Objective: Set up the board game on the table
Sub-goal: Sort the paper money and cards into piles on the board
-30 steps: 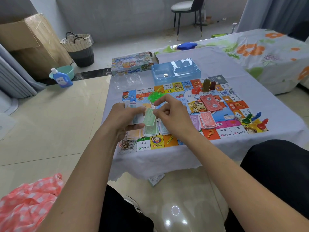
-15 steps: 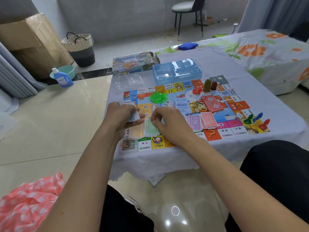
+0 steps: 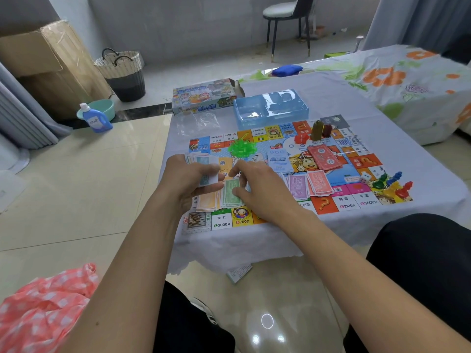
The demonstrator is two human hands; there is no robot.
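While my left hand (image 3: 190,178) curls around a stack of play-money notes (image 3: 204,169) above the game board (image 3: 285,169), my right hand (image 3: 254,184) reaches in palm-down, thumb and forefinger pinching a green note (image 3: 232,189) over the green pile. Both forearms converge from below. The board lies flat on the cloth-covered table (image 3: 382,118).

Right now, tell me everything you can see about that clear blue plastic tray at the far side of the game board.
The clear blue plastic tray is a shallow rectangular insert of thin, glossy moulded plastic with several recessed compartments, one large at the left and smaller ones at the right. It looks empty. It lies flat on the white tablecloth, just beyond the far edge of the colourful game board, beside the printed cardboard game box. Neither hand touches it.
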